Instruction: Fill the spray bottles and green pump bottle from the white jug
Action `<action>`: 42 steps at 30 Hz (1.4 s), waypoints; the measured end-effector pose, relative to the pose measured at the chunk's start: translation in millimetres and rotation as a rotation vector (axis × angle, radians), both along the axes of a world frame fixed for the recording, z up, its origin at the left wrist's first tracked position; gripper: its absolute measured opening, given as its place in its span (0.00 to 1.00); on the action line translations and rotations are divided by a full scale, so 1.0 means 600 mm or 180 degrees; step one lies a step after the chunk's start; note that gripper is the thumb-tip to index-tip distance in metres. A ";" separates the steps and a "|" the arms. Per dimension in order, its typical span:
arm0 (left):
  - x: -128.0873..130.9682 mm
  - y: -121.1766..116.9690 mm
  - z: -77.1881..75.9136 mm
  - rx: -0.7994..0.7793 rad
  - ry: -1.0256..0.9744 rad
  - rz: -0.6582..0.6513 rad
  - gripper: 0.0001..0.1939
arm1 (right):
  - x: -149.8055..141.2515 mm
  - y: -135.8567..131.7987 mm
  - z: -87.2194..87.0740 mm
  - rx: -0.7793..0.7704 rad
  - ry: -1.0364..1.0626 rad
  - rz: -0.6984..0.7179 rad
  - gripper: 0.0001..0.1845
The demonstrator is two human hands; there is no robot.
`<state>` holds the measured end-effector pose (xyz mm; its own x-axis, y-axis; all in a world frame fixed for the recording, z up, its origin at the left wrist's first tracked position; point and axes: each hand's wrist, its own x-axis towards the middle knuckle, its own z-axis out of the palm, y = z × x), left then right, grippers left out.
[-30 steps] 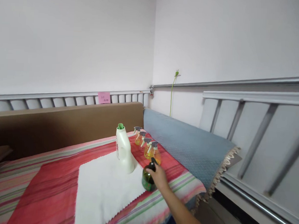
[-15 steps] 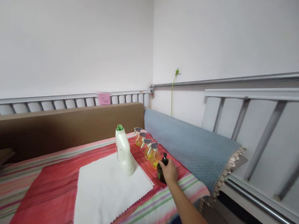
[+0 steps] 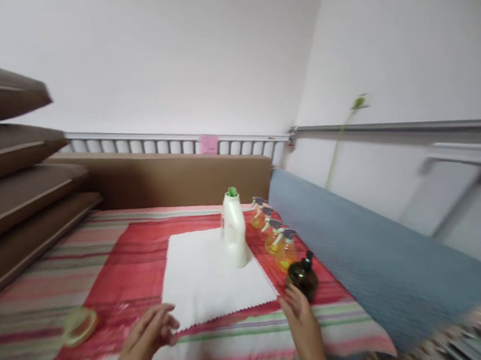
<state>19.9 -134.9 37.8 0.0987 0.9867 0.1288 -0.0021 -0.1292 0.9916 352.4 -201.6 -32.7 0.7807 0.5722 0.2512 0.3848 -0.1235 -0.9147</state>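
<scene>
A dark pump bottle (image 3: 302, 279) stands at the near end of a row of several spray bottles (image 3: 286, 252) with grey trigger heads and yellow liquid. My right hand (image 3: 298, 313) is just in front of the pump bottle, fingers loosely apart, holding nothing. Over the near left corner of a white cloth (image 3: 206, 296) hovers my left hand (image 3: 152, 330), empty with its fingers slightly curled and apart. On the cloth stands a white jug (image 3: 234, 233) with a green spout.
A roll of tape (image 3: 79, 326) lies at the left on the striped cover (image 3: 69, 284). Brown cushions (image 3: 26, 190) are stacked at the far left. A blue padded cover (image 3: 362, 240) borders the right side, and a brown backrest (image 3: 176, 176) the back.
My right hand has let go of the pump bottle and drawn back toward me. My left hand has come into view. The camera has turned left, bringing the tape roll and stacked cushions into view.
</scene>
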 end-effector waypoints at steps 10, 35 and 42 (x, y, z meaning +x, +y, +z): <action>-0.010 0.009 0.044 0.0815 0.1294 0.0074 0.43 | -0.212 0.030 0.155 0.0098 -0.0757 0.1462 0.41; -0.094 0.058 0.072 0.1189 0.2125 0.0168 0.43 | -0.146 0.062 0.238 -0.0885 -0.1322 0.0702 0.40; -0.079 0.063 0.062 0.1415 0.2077 0.0190 0.41 | -0.140 0.065 0.215 -0.0619 -0.1217 0.0740 0.37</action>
<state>-27.2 -97.1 75.0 0.2385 0.8624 0.4465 0.5815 -0.4950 0.6456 268.3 -162.8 96.5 0.4994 0.7852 0.3661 0.7264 -0.1491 -0.6709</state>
